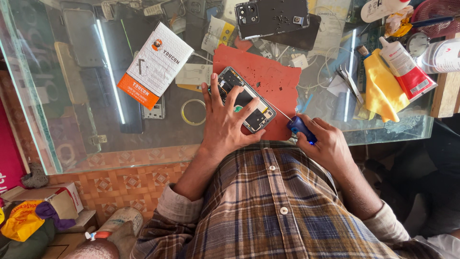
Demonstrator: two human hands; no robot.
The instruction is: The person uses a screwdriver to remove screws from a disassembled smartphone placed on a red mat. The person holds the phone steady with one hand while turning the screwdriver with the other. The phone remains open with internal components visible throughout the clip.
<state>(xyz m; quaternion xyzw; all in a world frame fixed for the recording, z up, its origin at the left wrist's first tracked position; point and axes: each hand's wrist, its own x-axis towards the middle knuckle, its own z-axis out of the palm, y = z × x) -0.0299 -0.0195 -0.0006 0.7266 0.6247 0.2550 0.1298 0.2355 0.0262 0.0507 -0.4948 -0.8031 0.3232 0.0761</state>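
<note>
An opened phone (245, 97) with its back off lies on a red mat (268, 76) on a glass counter (158, 134). My left hand (225, 120) is spread flat over the phone, fingers apart, pressing it down. To the right, my right hand (323, 144) grips a blue-handled screwdriver (299, 127), whose thin shaft reaches toward the phone's lower right corner.
A white and orange box (155, 64) lies left of the mat, a roll of tape (193, 112) beside it. Another phone back (270, 17) sits at the top. Tweezers (350, 81), a yellow cloth (383, 88) and a white and red bottle (407, 67) crowd the right.
</note>
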